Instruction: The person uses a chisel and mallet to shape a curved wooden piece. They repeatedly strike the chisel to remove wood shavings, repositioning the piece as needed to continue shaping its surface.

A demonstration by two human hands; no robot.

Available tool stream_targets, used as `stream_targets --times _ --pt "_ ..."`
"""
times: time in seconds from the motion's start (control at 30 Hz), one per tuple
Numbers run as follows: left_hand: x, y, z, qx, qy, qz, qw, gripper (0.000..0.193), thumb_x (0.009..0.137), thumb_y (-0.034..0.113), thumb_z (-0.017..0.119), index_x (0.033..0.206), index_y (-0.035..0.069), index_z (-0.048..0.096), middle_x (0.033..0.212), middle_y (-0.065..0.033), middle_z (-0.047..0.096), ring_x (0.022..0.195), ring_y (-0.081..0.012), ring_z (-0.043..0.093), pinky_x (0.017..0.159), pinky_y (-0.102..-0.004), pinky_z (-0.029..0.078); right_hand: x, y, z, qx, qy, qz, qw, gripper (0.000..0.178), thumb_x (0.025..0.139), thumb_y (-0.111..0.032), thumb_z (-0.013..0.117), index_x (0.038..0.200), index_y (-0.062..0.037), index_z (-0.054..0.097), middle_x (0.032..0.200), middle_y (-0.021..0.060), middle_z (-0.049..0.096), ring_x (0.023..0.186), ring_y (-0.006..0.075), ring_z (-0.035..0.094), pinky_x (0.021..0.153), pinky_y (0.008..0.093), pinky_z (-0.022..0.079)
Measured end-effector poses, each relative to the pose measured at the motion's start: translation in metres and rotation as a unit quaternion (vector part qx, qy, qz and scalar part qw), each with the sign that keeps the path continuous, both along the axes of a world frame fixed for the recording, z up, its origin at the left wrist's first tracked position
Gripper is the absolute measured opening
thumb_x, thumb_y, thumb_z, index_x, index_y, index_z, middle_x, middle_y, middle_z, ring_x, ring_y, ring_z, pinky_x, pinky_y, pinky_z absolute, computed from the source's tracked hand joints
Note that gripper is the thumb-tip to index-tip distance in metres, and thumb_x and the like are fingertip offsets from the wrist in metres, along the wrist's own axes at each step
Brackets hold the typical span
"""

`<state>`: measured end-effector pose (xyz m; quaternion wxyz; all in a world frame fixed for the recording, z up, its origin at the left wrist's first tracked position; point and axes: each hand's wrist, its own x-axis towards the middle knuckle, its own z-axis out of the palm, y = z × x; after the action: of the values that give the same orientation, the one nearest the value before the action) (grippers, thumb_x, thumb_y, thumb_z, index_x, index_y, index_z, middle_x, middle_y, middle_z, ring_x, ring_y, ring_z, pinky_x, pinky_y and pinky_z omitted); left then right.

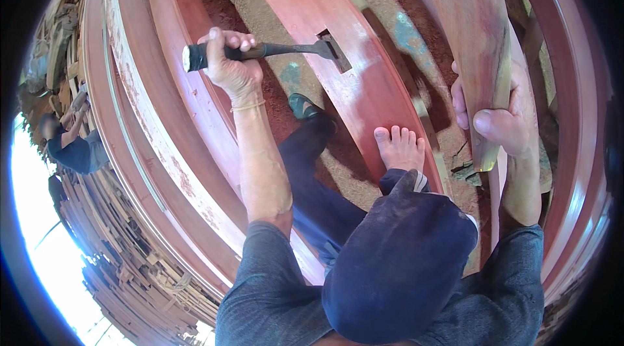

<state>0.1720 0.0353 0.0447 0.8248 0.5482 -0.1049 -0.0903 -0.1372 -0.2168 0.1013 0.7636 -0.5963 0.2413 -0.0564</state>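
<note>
My left hand (pixel 234 63) is wrapped round the dark handle of a chisel (pixel 283 50), near its pale butt end. The chisel lies low and nearly level, its blade tip at a rectangular mortise (pixel 343 60) cut in a reddish wooden beam (pixel 305 1). In my right hand (pixel 504 122) is the narrow end of a wooden mallet (pixel 478 34), which widens like a club and runs out of the top of the view. The mallet is raised over the right side, apart from the chisel.
My bare foot (pixel 400 148) rests on the mortised beam; my other foot, in a dark shoe (pixel 303 107), is left of it. Long planks (pixel 153 105) lie on the left, more beams (pixel 572 151) on the right. Stacked timber (pixel 136 274) and another person (pixel 71 141) are at far left.
</note>
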Motion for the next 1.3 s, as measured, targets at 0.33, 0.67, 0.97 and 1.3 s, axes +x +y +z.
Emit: stream_targets --times 0.33,0.67,0.97,1.3 --pt "-0.031 -0.061 -0.023 0.138 -0.133 0.026 0.981 0.017 0.092 0.008 0.076 0.084 0.004 0.062 0.067 -0.0027 0.064 0.055 -0.0084 0.059 0.050 -0.0245 0.048 0.022 -0.005 0.013 -0.057 -0.043 -0.027 0.997 0.075 0.064 -0.047 0.083 0.114 0.0039 0.062 0.086 0.0084 0.065 0.067 0.0155 0.063 0.059 0.0290 0.052" --pt "-0.038 -0.101 -0.059 0.232 -0.257 0.040 0.937 0.022 0.086 0.008 0.080 0.073 0.002 0.064 0.066 0.0040 0.061 0.063 -0.0051 0.055 0.059 -0.0237 0.047 0.041 -0.047 0.042 -0.168 -0.026 0.066 0.983 0.055 0.074 -0.024 0.078 0.122 -0.0001 0.065 0.102 0.0084 0.069 0.083 0.0163 0.067 0.073 0.0315 0.055" --pt "-0.033 -0.114 -0.056 0.225 -0.279 0.055 0.932 0.016 0.085 0.007 0.081 0.079 0.003 0.067 0.070 0.0015 0.066 0.063 -0.0053 0.060 0.059 -0.0227 0.049 0.091 -0.030 0.079 -0.019 -0.157 0.074 0.985 0.056 0.076 -0.015 0.086 0.122 0.0069 0.062 0.105 0.0151 0.071 0.090 0.0189 0.071 0.079 0.0336 0.060" --pt "-0.038 -0.125 -0.067 0.253 -0.382 0.012 0.889 0.013 0.082 0.003 0.078 0.085 0.002 0.066 0.077 0.0000 0.069 0.073 -0.0068 0.062 0.068 -0.0260 0.053 0.085 -0.034 0.025 -0.305 -0.015 0.070 0.950 0.055 0.077 -0.031 0.089 0.119 -0.0024 0.070 0.107 0.0080 0.072 0.093 0.0184 0.067 0.084 0.0346 0.054"
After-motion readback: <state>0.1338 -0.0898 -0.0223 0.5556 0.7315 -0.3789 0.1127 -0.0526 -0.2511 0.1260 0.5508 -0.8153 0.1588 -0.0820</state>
